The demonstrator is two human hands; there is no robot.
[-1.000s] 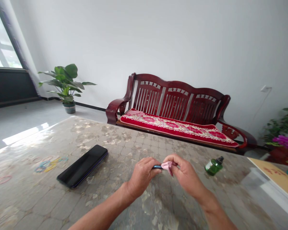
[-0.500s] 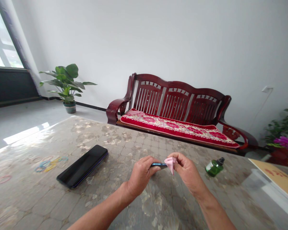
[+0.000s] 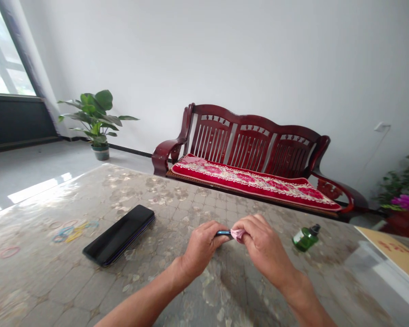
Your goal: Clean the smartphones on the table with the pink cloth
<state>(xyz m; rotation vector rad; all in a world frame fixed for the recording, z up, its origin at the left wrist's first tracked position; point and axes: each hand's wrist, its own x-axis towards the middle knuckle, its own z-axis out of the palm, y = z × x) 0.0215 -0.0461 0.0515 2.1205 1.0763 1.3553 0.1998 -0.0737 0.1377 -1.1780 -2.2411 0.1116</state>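
My left hand (image 3: 204,247) is closed around one end of a thin dark phone (image 3: 223,233) with a blue edge, held edge-on above the table. My right hand (image 3: 259,240) pinches a small pink cloth (image 3: 237,235) that is wrapped over the phone's other end. Most of the phone is hidden by the fingers and the cloth. To the left, a large black phone (image 3: 121,234) lies screen up on the table, with a bluish layer under its edge. Right of my right hand stands a small green bottle (image 3: 306,238) with a black cap.
Several coloured rubber bands (image 3: 73,231) lie at the left of the patterned table (image 3: 157,281). A yellowish box or board (image 3: 391,250) is at the right edge. Beyond the table stand a red wooden bench (image 3: 252,141) and a potted plant (image 3: 100,120).
My right hand has closed further over the phone's end and bunched the pink cloth around it. The loose hanging corner of cloth no longer shows. My left hand keeps its grip.
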